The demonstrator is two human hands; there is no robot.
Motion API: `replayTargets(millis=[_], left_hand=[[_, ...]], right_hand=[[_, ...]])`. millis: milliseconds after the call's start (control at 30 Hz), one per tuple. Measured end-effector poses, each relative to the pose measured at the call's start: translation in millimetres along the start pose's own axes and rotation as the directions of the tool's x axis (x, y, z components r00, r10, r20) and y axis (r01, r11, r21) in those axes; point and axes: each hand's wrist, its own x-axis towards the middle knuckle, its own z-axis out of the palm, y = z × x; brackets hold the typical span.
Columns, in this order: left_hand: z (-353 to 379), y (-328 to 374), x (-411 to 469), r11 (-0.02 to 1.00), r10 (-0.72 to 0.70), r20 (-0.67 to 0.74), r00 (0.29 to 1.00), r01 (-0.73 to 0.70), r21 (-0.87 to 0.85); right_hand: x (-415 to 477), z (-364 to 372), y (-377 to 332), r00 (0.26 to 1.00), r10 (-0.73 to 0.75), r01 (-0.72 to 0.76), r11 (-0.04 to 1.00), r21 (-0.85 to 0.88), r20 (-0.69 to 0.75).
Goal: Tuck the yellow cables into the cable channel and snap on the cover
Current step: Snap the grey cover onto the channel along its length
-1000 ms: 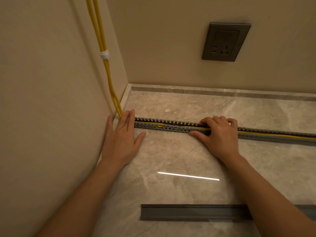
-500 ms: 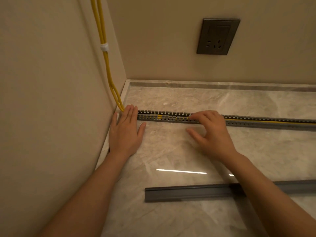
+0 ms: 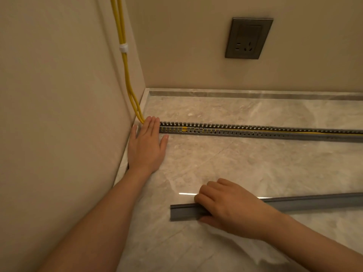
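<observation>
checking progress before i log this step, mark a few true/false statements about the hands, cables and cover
1. The cover is snapped onto the cable channel. False: it lies on the floor, apart from the channel.
2. The right hand grips the cover near its left end. True.
3. The left hand lies flat at the channel's left end. True.
4. The yellow cables have no tie around them. False: a white tie binds them.

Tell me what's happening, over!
Left grip flat at channel end. Right grip holds cover. Cables in channel, uncovered. Left grip may block cover.
</observation>
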Motion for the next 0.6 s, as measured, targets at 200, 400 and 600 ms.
replayTargets(millis=[200,400,600], left_hand=[[0,-1,1,1.0,0.007,0.006,1.0,-0.007,0.002],[-1,1,0,1.0,-0.002,0.002,1.0,0.002,-0.003],[-2,1,1,1.0,-0.005,0.001,1.0,0.005,-0.004]], right_hand=[[17,-7,21,0.999,0.022,-0.02,0.998,0.056,-0.03],[31,6,41,0.993,0.031,-0.041,0.996,-0.081,-0.112],[36,21,50,0.964,-0.049,0.015,0.991,-0.132,-0.261]])
